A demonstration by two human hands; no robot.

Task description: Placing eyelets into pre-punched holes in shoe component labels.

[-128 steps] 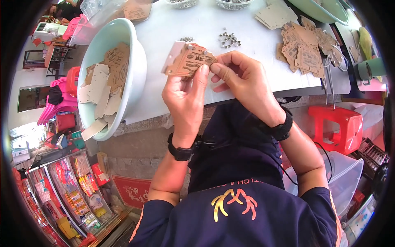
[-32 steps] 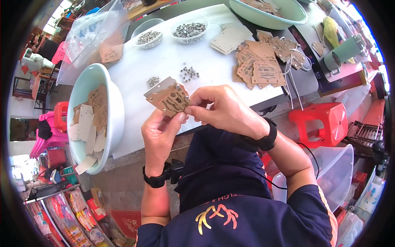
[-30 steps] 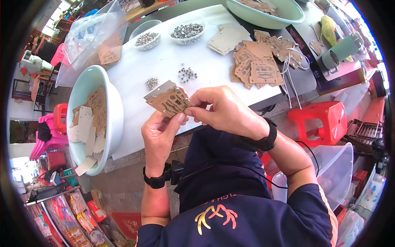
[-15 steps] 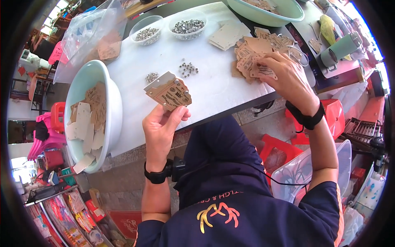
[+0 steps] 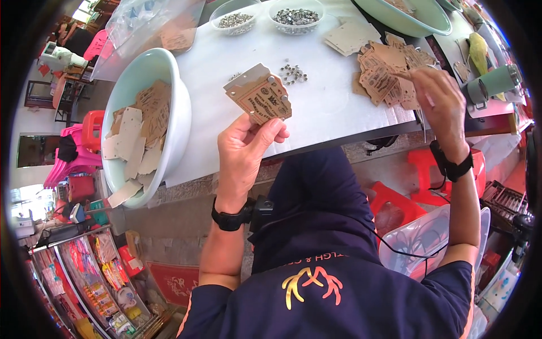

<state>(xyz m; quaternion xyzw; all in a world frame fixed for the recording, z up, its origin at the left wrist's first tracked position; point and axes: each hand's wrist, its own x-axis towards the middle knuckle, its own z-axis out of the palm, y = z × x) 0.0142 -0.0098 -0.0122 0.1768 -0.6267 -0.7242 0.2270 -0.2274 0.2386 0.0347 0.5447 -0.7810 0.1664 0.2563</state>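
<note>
My left hand (image 5: 244, 150) grips a brown printed cardboard tag (image 5: 266, 100) between thumb and fingers, above the table's near edge. Round metal studs sit along the tag's right side, and a pale grey piece shows behind its upper left edge. At the right, my right hand (image 5: 443, 104) hovers beside a loose pile of brown printed tags (image 5: 379, 79). Its fingers are bent and apart, with nothing visible between them. Small metal studs (image 5: 293, 74) lie loose on the table beyond the held tag.
A pale green basin (image 5: 179, 124) of tags stands at left. Two clear bowls of metal parts, a bowl (image 5: 232, 29) and another (image 5: 296, 33), sit at the back. Plain pale cards (image 5: 351, 38) lie near another green basin (image 5: 415, 25). A green tumbler (image 5: 497, 82) stands far right.
The view has shifted, so the table appears farther right and higher. My right hand has drawn back from the tag pile, rightward and toward me. My left hand keeps holding the tag.
</note>
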